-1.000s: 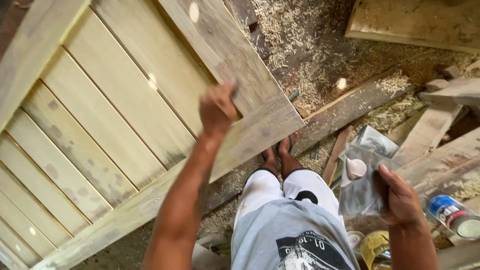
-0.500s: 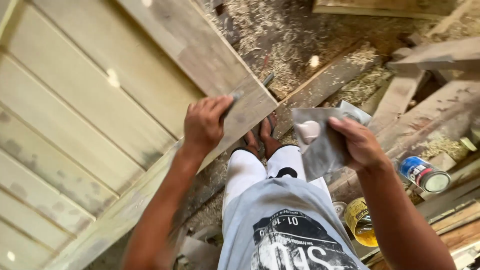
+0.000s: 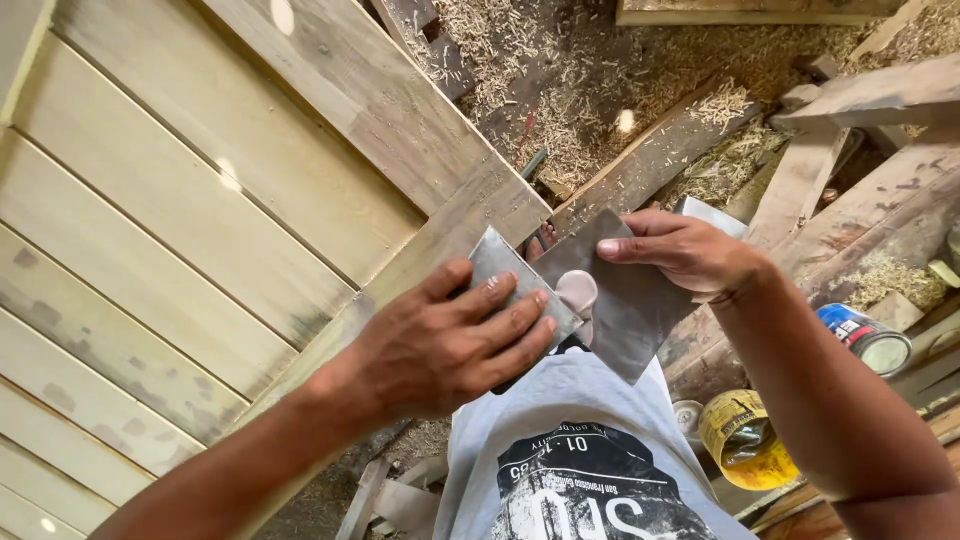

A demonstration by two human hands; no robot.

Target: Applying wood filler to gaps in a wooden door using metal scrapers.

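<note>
Left hand (image 3: 450,340) now off slatted wooden panel (image 3: 200,200), gripping thin metal scraper (image 3: 515,280), right hand (image 3: 690,250) pinching grey plate (image 3: 620,300), perhaps pink putty.

Left hand (image 3: 450,345) withdrawn from the wooden door panel (image 3: 200,210), its metal scraper (image 3: 515,280) now laid against the pale putty (image 3: 578,293), right hand (image 3: 690,250) shifted left with grey plate (image 3: 625,300), hands close together.

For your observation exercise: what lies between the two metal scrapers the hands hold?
In the head view, a pinkish lump of filler sits between the left scraper and right scraper.
</note>
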